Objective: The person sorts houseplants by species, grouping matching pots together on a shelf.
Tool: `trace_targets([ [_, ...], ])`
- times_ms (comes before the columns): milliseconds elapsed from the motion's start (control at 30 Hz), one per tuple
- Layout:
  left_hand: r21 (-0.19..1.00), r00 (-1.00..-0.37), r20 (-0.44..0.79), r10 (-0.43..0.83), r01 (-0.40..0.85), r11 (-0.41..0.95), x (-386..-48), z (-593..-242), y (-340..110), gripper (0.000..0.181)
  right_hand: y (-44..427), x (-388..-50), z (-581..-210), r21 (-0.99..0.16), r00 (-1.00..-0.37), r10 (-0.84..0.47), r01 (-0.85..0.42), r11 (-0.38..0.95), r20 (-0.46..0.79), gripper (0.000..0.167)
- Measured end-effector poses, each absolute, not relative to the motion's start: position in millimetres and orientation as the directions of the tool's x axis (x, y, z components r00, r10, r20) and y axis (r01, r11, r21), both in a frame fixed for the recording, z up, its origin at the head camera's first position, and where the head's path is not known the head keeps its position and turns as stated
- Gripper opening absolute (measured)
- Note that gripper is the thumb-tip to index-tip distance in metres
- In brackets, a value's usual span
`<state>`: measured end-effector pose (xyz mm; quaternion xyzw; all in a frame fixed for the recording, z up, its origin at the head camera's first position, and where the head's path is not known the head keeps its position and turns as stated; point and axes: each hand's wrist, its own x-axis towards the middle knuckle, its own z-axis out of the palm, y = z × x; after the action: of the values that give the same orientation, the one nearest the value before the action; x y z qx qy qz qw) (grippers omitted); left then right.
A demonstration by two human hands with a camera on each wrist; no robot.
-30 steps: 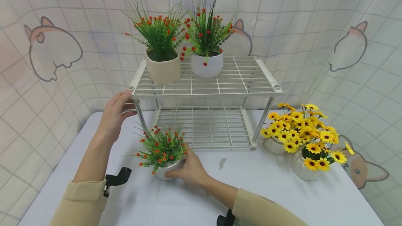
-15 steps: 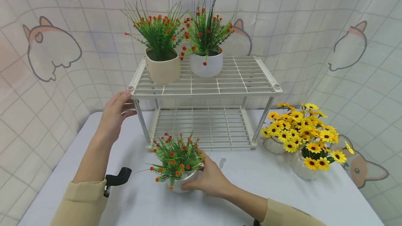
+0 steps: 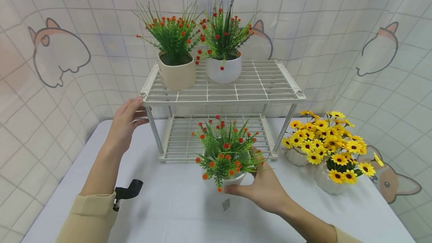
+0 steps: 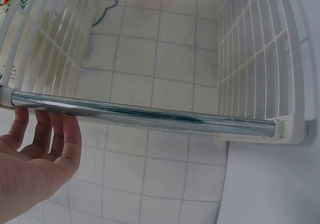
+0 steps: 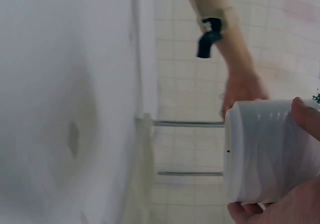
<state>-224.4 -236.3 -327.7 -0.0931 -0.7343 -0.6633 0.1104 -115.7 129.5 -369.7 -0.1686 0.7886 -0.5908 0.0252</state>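
My right hand (image 3: 266,186) grips a white pot (image 3: 236,178) of green grass with small red and orange flowers (image 3: 226,149), held above the table before the rack's lower shelf. In the right wrist view, thumb and fingers lie on opposite sides of the smooth pot (image 5: 270,149). At the upper left corner of the white two-tier wire rack (image 3: 219,102), my left hand (image 3: 125,121) touches the front metal post. The left wrist view shows its bent fingertips against that post (image 4: 150,116); whether any reach behind it is hidden.
On the top shelf stand a cream pot (image 3: 177,74) and another white pot (image 3: 224,70), both with red-flowered grass. Two pots of yellow daisies (image 3: 332,153) stand right of the rack. Tile-patterned curtain (image 3: 101,48) surrounds the white table (image 3: 162,213).
My right hand has carried the flower pot rightward across the front of the rack and raised it. The left hand has stayed at the rack's corner.
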Motion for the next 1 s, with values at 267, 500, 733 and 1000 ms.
trace_targets([
  [267,0.954,-0.960,0.279,-0.013,0.275,0.123,-224,-327,-233,0.039,150,-109,-326,-0.918,-0.936,-0.241,-0.314,0.241,0.257,0.095],
  [500,0.953,-0.961,0.277,-0.012,0.273,0.132,-225,-325,-231,0.040,160,-106,-295,-0.876,-0.924,-0.125,-0.382,0.295,0.361,0.089],
  [733,0.955,-0.962,0.271,-0.009,0.268,0.131,-225,-325,-232,0.046,167,-119,-267,-0.808,-0.845,-0.044,-0.523,0.270,0.533,0.089],
  [1000,0.956,-0.963,0.270,-0.019,0.266,0.124,-225,-327,-236,0.045,169,-152,-252,-0.770,-0.813,0.121,-0.477,0.424,0.570,0.085],
])
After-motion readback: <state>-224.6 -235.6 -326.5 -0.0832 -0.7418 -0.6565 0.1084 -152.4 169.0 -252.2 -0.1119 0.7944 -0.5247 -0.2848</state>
